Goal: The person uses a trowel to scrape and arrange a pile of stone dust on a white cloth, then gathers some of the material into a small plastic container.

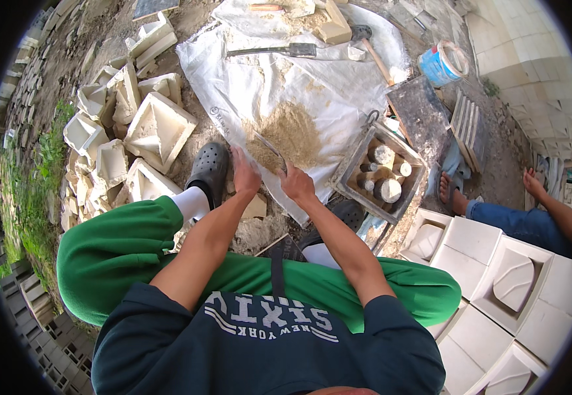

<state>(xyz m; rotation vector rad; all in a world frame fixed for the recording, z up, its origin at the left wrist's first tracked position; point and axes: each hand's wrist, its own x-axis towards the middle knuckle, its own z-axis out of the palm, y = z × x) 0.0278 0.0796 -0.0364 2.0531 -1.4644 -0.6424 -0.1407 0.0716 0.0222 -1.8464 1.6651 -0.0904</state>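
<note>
Over the near left part of a white sheet [352,85], a thin tool [272,148] leans into a heap of sand [294,131], its near end pinched by the right hand [296,183]. The left hand [246,172] is at the sheet's left edge, its grip hard to tell. Beyond, a mallet [302,50] lies far; right, a box [364,203] holds cylinders [387,190]; left, pale moulds [159,130] are piled.
</note>
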